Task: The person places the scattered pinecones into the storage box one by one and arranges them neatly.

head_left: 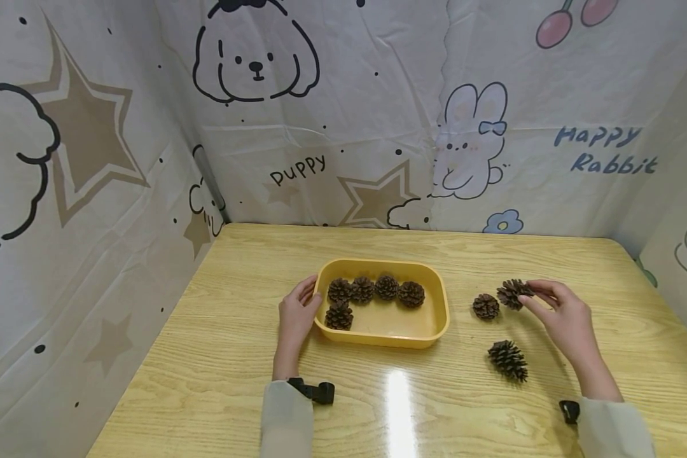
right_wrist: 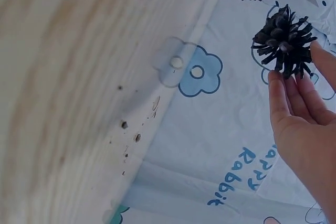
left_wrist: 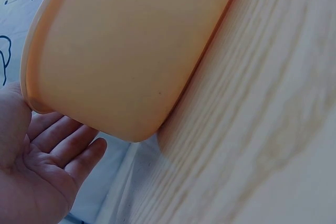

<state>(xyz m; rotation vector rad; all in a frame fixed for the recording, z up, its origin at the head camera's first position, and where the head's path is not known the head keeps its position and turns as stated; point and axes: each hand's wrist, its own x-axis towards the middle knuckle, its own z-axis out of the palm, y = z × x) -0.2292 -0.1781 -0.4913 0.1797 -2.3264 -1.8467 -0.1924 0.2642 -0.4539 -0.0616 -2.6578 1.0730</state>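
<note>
Cartoon-print cloth point(head_left: 366, 133) behind wood-grain table point(head_left: 206, 369)

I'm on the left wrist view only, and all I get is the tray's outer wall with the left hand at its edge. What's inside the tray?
Observer: The yellow tray holds five pine cones: a row of four along the far side and a single cone at the near left.
Operator: My view doesn't show the right hand. What's it doing?
Observer: The right hand is to the right of the tray, pinching a spiky pine cone.
Operator: Any others outside the tray, not held?
Observer: Two on the wooden table: a rounder cone just left of the held one, and a longer cone nearer the person.
</note>
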